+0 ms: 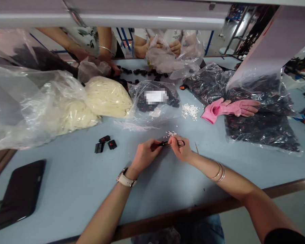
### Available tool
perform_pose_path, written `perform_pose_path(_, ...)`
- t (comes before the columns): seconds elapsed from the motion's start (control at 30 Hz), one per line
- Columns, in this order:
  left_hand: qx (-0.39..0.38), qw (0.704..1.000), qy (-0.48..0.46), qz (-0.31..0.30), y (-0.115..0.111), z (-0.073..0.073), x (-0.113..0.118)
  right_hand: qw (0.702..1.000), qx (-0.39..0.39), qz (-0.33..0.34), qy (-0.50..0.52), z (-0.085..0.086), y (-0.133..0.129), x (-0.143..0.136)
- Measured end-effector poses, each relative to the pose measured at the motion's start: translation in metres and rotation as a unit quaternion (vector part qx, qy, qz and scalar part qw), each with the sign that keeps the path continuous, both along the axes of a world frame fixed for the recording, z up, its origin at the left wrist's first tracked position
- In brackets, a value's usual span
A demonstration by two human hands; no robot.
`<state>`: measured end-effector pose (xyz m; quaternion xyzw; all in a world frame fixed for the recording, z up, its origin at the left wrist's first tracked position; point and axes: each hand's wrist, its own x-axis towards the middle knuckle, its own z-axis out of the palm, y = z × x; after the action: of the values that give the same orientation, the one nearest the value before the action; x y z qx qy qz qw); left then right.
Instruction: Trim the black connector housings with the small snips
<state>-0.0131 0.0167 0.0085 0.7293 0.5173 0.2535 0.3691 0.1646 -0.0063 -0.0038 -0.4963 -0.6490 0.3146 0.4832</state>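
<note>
A: In hand at this moment?

B: Held in a narrow fingertip pinch by the left hand (148,150): a small black piece (163,143), over the table (78,183), near its middle. Gripped in the curled right hand (180,148): a slim tool (183,143), looped at one end, close against the black piece; exact kind not discernible.

A: Already done?

B: Not certain from this view. Set apart, to the left: three black parts (112,145), perhaps finished, perhaps only waiting.

A: Under way?

B: By judgement, work on a single piece, not yet laid down.

A: And left over?

B: Probably much: loose white bits (171,134) just beyond the hands, a larger white heap (190,112) farther back, clear bags of dark parts (261,132) at right. Contents too crowded for counting.
</note>
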Motion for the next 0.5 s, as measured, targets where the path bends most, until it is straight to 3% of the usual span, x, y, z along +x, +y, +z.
perform_pose_path(0.3, 0.003, 1.0, 0.001, 0.009, 0.001, -0.002, 0.0, 0.996, 0.008, 0.044, -0.078, 0.011, 0.001, -0.002)
perform_pose_path(0.5, 0.006, 1.0, 0.005, 0.005, 0.001, -0.002, -0.001, 0.999, 0.0, -0.01, -0.031, 0.001, -0.001, -0.001)
